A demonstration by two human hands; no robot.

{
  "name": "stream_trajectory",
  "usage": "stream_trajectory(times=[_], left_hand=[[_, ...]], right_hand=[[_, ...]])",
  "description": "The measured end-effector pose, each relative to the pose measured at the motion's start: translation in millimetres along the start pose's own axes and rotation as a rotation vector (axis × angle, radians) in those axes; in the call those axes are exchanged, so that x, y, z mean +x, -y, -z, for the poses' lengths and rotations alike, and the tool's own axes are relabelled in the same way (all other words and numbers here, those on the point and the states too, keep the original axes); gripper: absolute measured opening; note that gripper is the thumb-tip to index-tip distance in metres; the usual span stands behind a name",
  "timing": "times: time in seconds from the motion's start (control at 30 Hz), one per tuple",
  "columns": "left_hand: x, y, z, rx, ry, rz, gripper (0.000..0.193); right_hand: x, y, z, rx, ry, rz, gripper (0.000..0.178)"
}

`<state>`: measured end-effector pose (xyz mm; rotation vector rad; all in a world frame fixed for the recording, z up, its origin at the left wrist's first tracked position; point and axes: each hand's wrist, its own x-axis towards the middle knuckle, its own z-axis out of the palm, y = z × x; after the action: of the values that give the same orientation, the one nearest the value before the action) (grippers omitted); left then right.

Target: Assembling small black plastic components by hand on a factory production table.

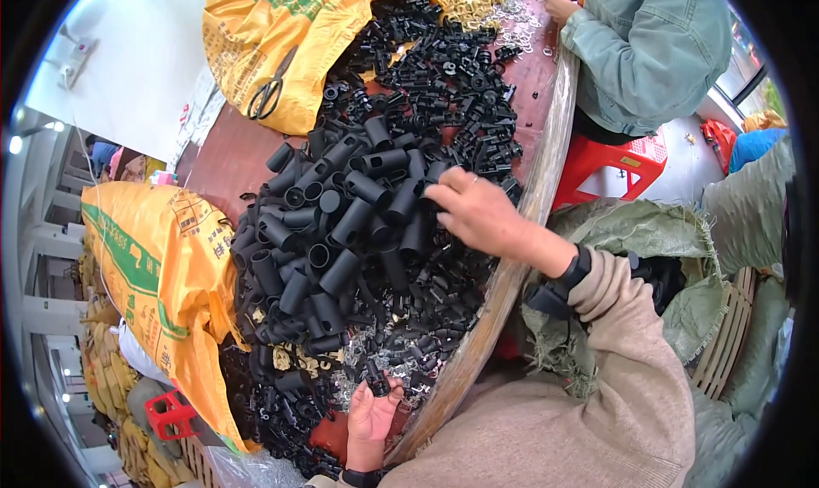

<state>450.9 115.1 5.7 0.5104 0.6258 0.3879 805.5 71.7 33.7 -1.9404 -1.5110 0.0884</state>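
In my left hand (370,416), low at the table's near edge, a small black plastic part (375,380) is held upright between thumb and fingers. My right hand (479,212) reaches over the right side of a heap of black plastic tubes (345,219), its fingers curled down at the tubes. Whatever lies between those fingertips is hidden. Many of the tubes have a round hole or cutout in the side. Around my left hand lie small clear pieces (354,364), tan pieces (294,360) and small black parts (281,411).
Yellow woven sacks (162,258) lie along the left; scissors (273,87) rest on the far one. A wooden rim (512,275) edges the table. Across at the far right, a co-worker's hands (560,2) handle small pieces. An open green sack (691,241) and red stool (627,159) stand right.
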Motion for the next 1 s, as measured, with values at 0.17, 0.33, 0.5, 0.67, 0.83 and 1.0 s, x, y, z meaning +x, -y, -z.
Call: stream_trajectory(times=[0.17,0.33,0.5,0.67,0.83,1.0], left_hand=[[24,2,-3,-0.040,-0.055,0.012,0.040],[26,6,-6,0.030,-0.075,-0.001,0.038],[33,10,-12,0.020,-0.081,-0.009,0.039],[29,9,-20,0.000,-0.054,0.023,0.041],[27,13,-20,0.043,-0.093,0.055,0.039],[37,16,-23,0.045,-0.102,0.066,0.039]], right_hand=[[15,-51,-22,-0.005,-0.070,0.042,0.039],[18,-62,-33,0.031,-0.122,0.048,0.042],[14,-70,-24,0.069,-0.063,0.074,0.044],[-8,-76,11,-0.011,0.032,0.138,0.052],[-29,-87,25,-0.215,0.098,0.029,0.075],[-11,-121,24,-0.313,0.082,-0.121,0.094]])
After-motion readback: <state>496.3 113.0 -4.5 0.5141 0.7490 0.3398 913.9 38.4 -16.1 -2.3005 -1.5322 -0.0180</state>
